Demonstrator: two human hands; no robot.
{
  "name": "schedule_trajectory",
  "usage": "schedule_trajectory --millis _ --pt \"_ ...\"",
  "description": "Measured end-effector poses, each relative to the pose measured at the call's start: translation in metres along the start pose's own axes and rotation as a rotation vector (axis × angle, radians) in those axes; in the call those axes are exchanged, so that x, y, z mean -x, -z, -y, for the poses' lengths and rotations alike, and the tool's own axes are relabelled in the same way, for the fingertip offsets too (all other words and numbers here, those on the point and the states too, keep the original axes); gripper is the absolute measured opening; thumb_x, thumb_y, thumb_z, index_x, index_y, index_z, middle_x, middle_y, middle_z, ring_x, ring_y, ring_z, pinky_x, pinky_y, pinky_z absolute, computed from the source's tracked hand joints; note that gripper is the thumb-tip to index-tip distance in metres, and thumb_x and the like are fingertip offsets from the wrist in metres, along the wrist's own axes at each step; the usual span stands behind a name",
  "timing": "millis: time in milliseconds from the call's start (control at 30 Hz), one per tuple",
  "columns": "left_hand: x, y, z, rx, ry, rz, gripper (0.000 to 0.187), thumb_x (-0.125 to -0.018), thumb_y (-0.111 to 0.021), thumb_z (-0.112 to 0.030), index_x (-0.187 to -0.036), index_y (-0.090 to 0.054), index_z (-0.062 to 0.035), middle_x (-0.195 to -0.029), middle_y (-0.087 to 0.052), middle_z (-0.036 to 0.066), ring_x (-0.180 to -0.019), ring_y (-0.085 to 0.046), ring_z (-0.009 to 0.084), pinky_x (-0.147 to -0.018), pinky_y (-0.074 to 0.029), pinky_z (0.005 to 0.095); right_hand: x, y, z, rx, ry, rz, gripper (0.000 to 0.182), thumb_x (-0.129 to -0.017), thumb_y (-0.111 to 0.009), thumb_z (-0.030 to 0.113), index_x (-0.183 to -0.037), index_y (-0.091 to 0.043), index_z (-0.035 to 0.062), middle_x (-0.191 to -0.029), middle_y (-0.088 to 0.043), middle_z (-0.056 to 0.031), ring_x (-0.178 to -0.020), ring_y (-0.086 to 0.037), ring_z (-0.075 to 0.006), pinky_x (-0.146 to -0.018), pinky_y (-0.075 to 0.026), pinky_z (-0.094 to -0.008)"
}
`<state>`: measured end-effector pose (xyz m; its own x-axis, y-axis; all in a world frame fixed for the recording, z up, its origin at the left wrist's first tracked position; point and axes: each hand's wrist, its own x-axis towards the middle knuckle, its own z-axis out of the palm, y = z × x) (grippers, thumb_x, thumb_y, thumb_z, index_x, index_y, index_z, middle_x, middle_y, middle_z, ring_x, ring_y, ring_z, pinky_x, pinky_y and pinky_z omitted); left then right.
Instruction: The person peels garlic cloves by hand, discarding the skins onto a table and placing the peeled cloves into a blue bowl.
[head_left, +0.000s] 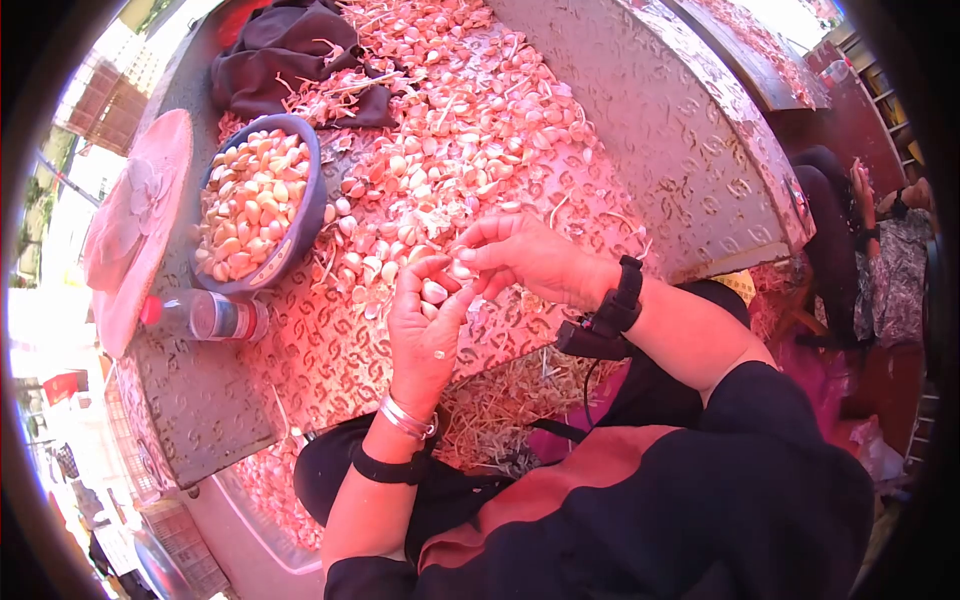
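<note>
Over the metal table, both hands are close together near the pile of garlic cloves. My left hand, with a silver bangle and a black band at the wrist, has its fingers curled round garlic cloves. My right hand pinches a small garlic clove at its fingertips, just above the left fingers. A black device is strapped to the right wrist. Up and to the left of the hands stands a blue bowl full of peeled cloves.
A clear bottle with a red cap lies by the bowl. A pink hat rests at the left edge, dark cloth at the back. Below the table are a tub and straw-like scraps. Another person sits at the right.
</note>
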<state>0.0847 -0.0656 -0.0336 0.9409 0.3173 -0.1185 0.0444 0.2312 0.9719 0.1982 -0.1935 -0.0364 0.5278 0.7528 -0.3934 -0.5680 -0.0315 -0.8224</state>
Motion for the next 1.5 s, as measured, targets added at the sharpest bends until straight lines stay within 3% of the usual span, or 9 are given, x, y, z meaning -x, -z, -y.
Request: schedule_trajectory --millis 233,467,533,633,800,867,1033,1233,1500 --pt "0.001 0.001 0.015 -0.251 -0.084 0.034 0.029 -0.085 -0.061 -0.002 -0.111 -0.048 -0.0001 -0.080 -0.048 -0.002 -0.071 -0.045 0.0020 -0.064 -0.041 0.0142 0.006 0.003 -0.005 -0.146 -0.116 0.009 0.010 -0.084 -0.061 0.014 -0.090 -0.059 0.0063 -0.080 -0.063 -0.0030 -0.068 -0.060 -0.0100 -0.056 -0.048 -0.0229" --pt "-0.007 -0.006 0.025 -0.163 -0.163 -0.040 0.020 -0.088 -0.056 -0.004 -0.107 -0.050 0.0011 -0.082 -0.053 0.001 -0.072 -0.052 0.0084 -0.066 -0.045 0.0222 0.006 -0.001 -0.006 -0.064 -0.079 -0.047 0.008 -0.085 -0.059 0.014 -0.085 -0.059 0.0059 -0.078 -0.063 -0.0026 -0.064 -0.058 -0.0092 -0.054 -0.047 -0.0218" --pt "-0.011 -0.001 0.030 -0.566 -0.367 -0.030 0.013 -0.089 -0.053 -0.005 -0.101 -0.053 0.0010 -0.081 -0.054 0.005 -0.068 -0.054 0.0146 -0.064 -0.045 0.0268 0.005 -0.001 -0.010 -0.086 -0.086 -0.051 0.009 -0.085 -0.059 0.014 -0.084 -0.059 0.0055 -0.077 -0.062 -0.0026 -0.063 -0.058 -0.0092 -0.054 -0.047 -0.0218" --pt "-0.020 -0.004 0.038 -0.686 -0.587 -0.093 0.010 -0.094 -0.048 -0.009 -0.100 -0.053 -0.0034 -0.073 -0.051 -0.002 -0.057 -0.041 0.0019 -0.049 -0.034 0.0165 0.003 -0.005 -0.023 -0.140 -0.049 -0.122 0.009 -0.085 -0.059 0.013 -0.082 -0.060 0.0048 -0.075 -0.062 -0.0025 -0.062 -0.058 -0.0095 -0.054 -0.048 -0.0225" --pt "-0.021 -0.004 0.048 -0.249 -0.212 -0.153 0.014 -0.096 -0.045 -0.015 -0.091 -0.053 -0.0048 -0.072 -0.051 -0.002 -0.055 -0.041 0.0022 -0.047 -0.033 0.0162 0.000 -0.007 -0.030 -0.052 -0.013 -0.143 0.010 -0.085 -0.059 0.013 -0.080 -0.060 0.0044 -0.072 -0.061 -0.0018 -0.060 -0.057 -0.0095 -0.053 -0.048 -0.0229" --pt "-0.021 0.002 0.043 0.188 0.135 -0.107 0.017 -0.096 -0.044 -0.019 -0.088 -0.052 -0.0060 -0.072 -0.053 0.000 -0.050 -0.042 0.0036 -0.042 -0.031 0.0171 -0.001 -0.005 -0.025 -0.062 -0.012 -0.133 0.009 -0.084 -0.059 0.013 -0.080 -0.060 0.0044 -0.071 -0.061 -0.0016 -0.060 -0.057 -0.0094 -0.053 -0.048 -0.0229" --pt "-0.020 0.002 0.025 0.335 0.345 -0.062 0.016 -0.095 -0.045 -0.020 -0.088 -0.048 -0.0059 -0.072 -0.055 0.005 -0.046 -0.047 0.0071 -0.035 -0.029 0.0173 -0.001 -0.001 -0.016 0.008 0.024 -0.228 0.009 -0.086 -0.058 0.014 -0.088 -0.060 0.0053 -0.074 -0.060 -0.0003 -0.061 -0.056 -0.0080 -0.054 -0.048 -0.0218" --pt "-0.012 -0.008 0.028 0.241 0.252 -0.022 0.014 -0.091 -0.054 -0.014 -0.100 -0.049 -0.0047 -0.073 -0.056 0.002 -0.052 -0.049 0.0054 -0.039 -0.031 0.0147 -0.003 -0.004 -0.021 0.259 0.160 -0.225 0.009 -0.084 -0.057 0.010 -0.086 -0.061 0.0014 -0.069 -0.059 -0.0025 -0.056 -0.056 -0.0093 -0.048 -0.047 -0.0221" --pt "-0.015 -0.012 0.047 -0.124 -0.096 -0.030 0.008 -0.093 -0.051 -0.014 -0.097 -0.050 -0.0072 -0.069 -0.051 -0.004 -0.053 -0.044 0.0011 -0.043 -0.031 0.0145 -0.005 -0.001 -0.028 -0.028 -0.009 -0.219 0.009 -0.086 -0.055 0.007 -0.083 -0.058 -0.0002 -0.069 -0.059 -0.0055 -0.057 -0.058 -0.0116 -0.050 -0.051 -0.0234"
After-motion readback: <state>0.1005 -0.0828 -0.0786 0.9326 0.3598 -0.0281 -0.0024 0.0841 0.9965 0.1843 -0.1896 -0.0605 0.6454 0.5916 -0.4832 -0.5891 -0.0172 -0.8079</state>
